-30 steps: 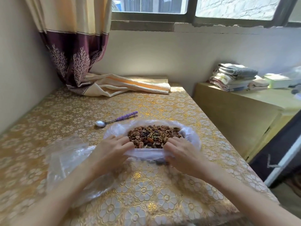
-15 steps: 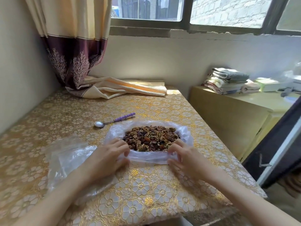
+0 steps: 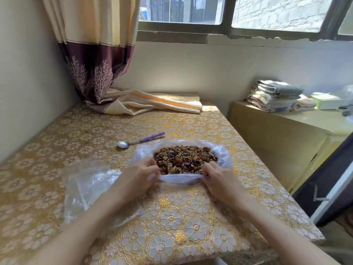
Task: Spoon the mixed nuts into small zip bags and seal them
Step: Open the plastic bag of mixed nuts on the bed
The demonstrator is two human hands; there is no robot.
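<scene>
We judge this prep; left hand (image 3: 140,174) and right hand (image 3: 217,175) pinch the nut bag (image 3: 223,153) rim open; next needs spoon (image 3: 140,140), zip bags (image 3: 89,180).

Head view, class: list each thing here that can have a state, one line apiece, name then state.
Big bag of nuts: open, rim rolled down, full.
Mixed nuts: heaped inside the big bag.
Spoon: lying unused behind the bag, empty.
Small zip bags: lying flat, empty.
Left hand: pinching the bag's near rim.
Right hand: pinching the near rim.
Curtain: drawn aside, its end on the table.
Towels: folded, stacked.
</scene>
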